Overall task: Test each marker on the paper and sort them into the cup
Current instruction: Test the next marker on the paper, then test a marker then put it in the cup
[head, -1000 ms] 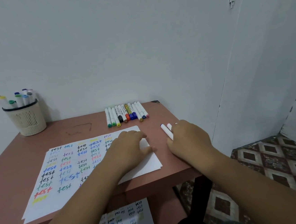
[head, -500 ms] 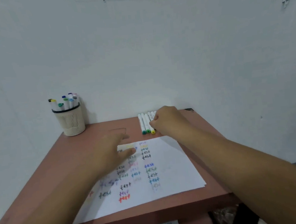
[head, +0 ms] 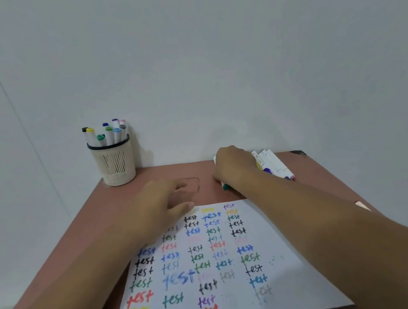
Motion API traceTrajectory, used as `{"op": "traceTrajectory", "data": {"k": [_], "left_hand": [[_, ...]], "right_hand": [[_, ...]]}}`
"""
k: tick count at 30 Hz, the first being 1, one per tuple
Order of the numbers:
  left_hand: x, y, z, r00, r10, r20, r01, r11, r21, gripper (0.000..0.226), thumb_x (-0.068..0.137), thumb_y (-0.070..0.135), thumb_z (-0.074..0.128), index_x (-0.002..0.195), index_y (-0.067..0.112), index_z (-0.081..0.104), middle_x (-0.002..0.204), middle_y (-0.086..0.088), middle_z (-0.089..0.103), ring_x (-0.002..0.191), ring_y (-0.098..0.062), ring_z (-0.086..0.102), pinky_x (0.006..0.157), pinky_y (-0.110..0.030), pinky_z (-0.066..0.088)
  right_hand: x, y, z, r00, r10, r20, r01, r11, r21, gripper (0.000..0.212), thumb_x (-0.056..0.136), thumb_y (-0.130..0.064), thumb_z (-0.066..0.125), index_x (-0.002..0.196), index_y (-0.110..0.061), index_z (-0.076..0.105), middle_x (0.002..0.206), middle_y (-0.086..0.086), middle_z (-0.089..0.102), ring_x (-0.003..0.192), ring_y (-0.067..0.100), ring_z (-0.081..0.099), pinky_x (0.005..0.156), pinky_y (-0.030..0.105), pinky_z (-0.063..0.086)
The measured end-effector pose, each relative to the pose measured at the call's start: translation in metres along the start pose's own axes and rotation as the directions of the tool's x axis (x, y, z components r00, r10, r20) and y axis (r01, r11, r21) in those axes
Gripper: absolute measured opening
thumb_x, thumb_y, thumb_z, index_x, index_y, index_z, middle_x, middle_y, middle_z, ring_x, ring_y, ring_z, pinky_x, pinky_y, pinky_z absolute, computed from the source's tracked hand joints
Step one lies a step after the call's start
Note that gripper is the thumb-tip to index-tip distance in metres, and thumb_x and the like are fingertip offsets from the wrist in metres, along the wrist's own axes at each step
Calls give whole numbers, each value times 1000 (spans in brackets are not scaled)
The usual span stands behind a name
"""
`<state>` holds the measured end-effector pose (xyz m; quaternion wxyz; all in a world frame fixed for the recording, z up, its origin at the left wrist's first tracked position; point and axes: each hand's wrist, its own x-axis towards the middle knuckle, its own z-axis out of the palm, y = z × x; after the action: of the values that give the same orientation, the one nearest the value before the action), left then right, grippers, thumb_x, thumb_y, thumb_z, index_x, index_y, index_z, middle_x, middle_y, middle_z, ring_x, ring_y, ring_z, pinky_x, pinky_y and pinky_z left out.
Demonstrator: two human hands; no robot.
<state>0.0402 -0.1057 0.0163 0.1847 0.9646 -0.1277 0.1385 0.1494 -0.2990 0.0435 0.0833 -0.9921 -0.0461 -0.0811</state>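
Observation:
A white paper sheet point(head: 297, 282) covered with the word "test" in many colours lies on the reddish-brown table point(head: 325, 180). A row of white markers point(head: 273, 163) lies at the table's back edge. My right hand point(head: 233, 164) rests on the left part of that row, fingers curled around a green-tipped marker point(head: 225, 186) that pokes out beside the thumb. My left hand point(head: 162, 203) lies flat with fingers apart at the sheet's top left corner, holding nothing. A cream mesh cup point(head: 115, 167) at the back left holds several capped markers point(head: 108, 133).
A white wall rises directly behind the table. A faint rectangle outline point(head: 188, 184) is drawn on the tabletop between my hands. A small pale object point(head: 361, 205) sits at the table's right edge. The table's right edge drops off beyond my right forearm.
My head has turned left and the view has moved closer. My right hand went from the table's right side to the marker row and closed over its left markers. My left hand slid up the paper.

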Motion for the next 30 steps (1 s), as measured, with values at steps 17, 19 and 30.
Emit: {"op": "traceTrajectory", "data": {"k": [17, 19, 30], "left_hand": [[-22, 73, -32, 994, -31, -100, -15, 901, -434, 42, 96, 44, 61, 136, 33, 58, 114, 16, 68, 93, 6, 63, 83, -21, 51], [-28, 86, -33, 993, 70, -91, -98, 932, -348, 25, 101, 37, 55, 124, 38, 64, 99, 16, 70, 84, 3, 61, 78, -20, 49], [-63, 120, -8, 975, 195, -108, -220, 916, -337, 23, 101, 59, 32, 88, 57, 50, 72, 12, 54, 67, -9, 53, 59, -27, 40]], "right_hand": [[-127, 18, -64, 975, -95, 202, -203, 0, 979, 11, 96, 0, 66, 101, 9, 70, 92, 22, 78, 79, 23, 75, 71, 26, 65], [-147, 24, -65, 985, -105, 134, -139, -45, 989, 13, 96, 2, 64, 108, 5, 67, 100, 25, 77, 83, 25, 75, 76, 30, 65], [-206, 52, -61, 1000, -14, 6, -6, -17, 1000, 8, 93, -2, 70, 88, -8, 72, 78, 13, 67, 71, 17, 64, 70, 28, 55]]}}
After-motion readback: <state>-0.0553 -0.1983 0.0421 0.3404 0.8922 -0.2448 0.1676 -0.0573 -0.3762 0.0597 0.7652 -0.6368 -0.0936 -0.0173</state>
